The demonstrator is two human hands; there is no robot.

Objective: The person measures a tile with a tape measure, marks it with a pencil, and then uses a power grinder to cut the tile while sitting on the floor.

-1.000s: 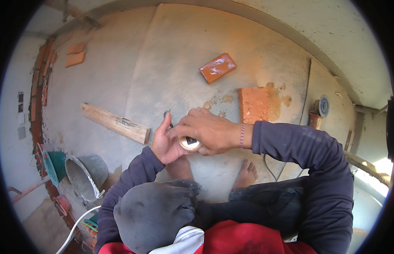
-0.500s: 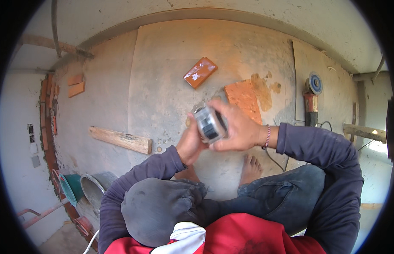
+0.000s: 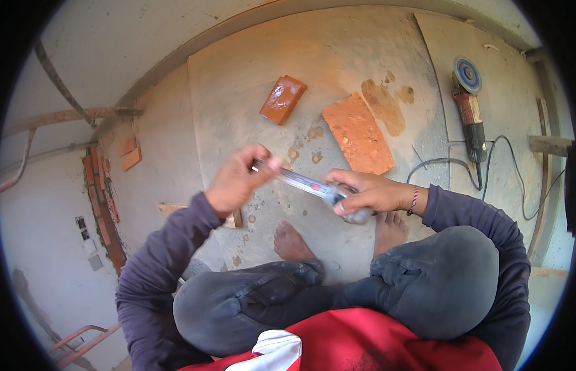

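Observation:
A tape measure (image 3: 303, 182) stretches between my hands, its pale blade slanting down to the right and smeared by motion. My left hand (image 3: 234, 180) pinches the blade's far end. Around the silvery case my right hand (image 3: 378, 191) is closed, hiding much of it. Just beyond that hand lies a rough orange terracotta tile (image 3: 357, 133) on the floor board. Farther off, left of that tile, sits a smaller, glossy reddish-brown tile piece (image 3: 283, 102) with a whitish sheen. Neither hand touches the tiles.
An angle grinder (image 3: 468, 114) with a blue disc lies at the right, its black cord (image 3: 446, 161) looping over the floor. Tile pieces (image 3: 129, 154) lie at the far left. A wooden offcut (image 3: 170, 209) is partly behind my left arm. My bare feet (image 3: 293, 241) stand close by.
My hands have moved apart, drawing the blade out between them; my left hand went left and up, my right hand right and down. The view has shifted and turned.

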